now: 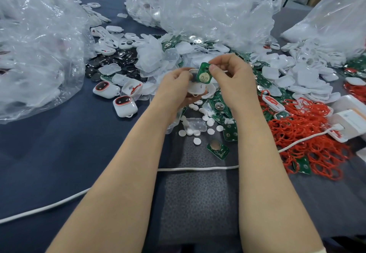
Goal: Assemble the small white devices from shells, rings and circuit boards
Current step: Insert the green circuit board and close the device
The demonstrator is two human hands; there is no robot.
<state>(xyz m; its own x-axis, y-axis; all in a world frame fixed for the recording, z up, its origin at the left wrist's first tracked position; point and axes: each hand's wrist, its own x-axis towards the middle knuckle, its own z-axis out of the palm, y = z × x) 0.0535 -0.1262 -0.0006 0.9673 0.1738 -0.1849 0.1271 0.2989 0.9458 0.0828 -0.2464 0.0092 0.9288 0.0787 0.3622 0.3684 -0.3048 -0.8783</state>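
My left hand [176, 86] cups a white shell [196, 89] over the middle of the table. My right hand [231, 72] pinches a green circuit board [204, 73] between thumb and forefinger, its lower end tilted into the shell's opening. Two assembled white devices with red rings [106, 88] [124, 105] lie to the left. A tangle of red rings [309, 137] lies to the right. Loose green circuit boards [217, 149] and small white discs [197, 141] lie below my hands. White shells [309, 78] are heaped at the right.
Big clear plastic bags stand at the left [37, 50], back centre [198, 9] and back right [336, 19]. Black round parts [116, 62] lie at the left of the pile. A white cable [198, 168] crosses the dark blue cloth. White boxes [350, 122] sit at the right edge.
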